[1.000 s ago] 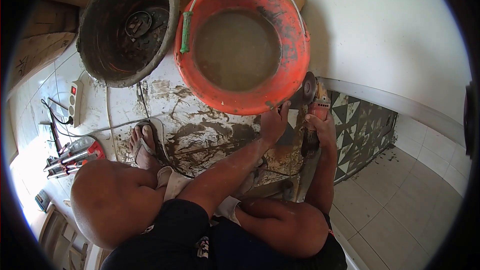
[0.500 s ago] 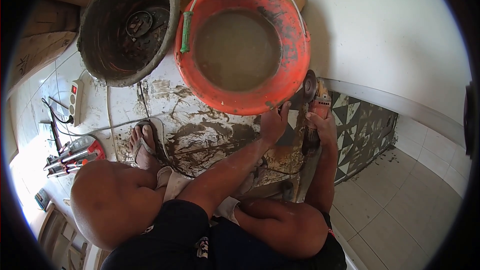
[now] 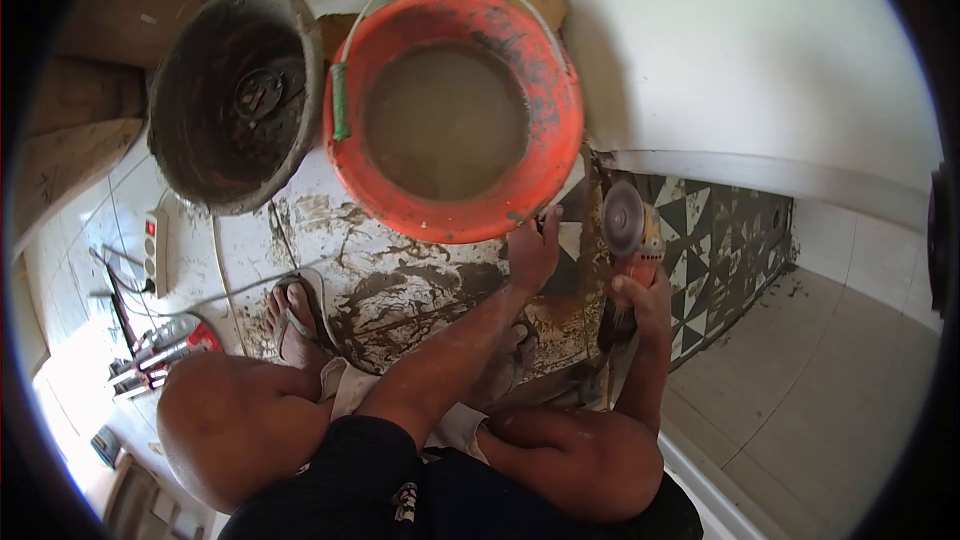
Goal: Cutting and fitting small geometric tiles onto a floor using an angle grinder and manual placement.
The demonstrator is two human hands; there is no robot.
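Observation:
My right hand [image 3: 648, 298] is wrapped round the orange body of an angle grinder [image 3: 640, 262]. Its round grey disc [image 3: 623, 219] faces up, apart from the tile. To its left, my left hand [image 3: 532, 255] grips the edge of a patterned tile [image 3: 569, 237] with grey and white triangles; some of its fingers are hidden. Just beyond that hand stands an orange bucket [image 3: 455, 225], holding murky grey-brown water [image 3: 445, 122]. The bucket's wire handle has a green grip [image 3: 340, 102].
A mud-caked dark tub [image 3: 225, 165] stands left of the bucket. A power strip [image 3: 154, 250] with cables and a red-and-grey tool [image 3: 165, 355] lie at the left. Wet mud [image 3: 400, 295] smears the floor. Patterned tiles [image 3: 700, 240] run along the white wall at the right.
The grinder's disc has come away from the tile and bucket rim, and now faces up more. My left hand stays at the tile. The whole view has shifted a little.

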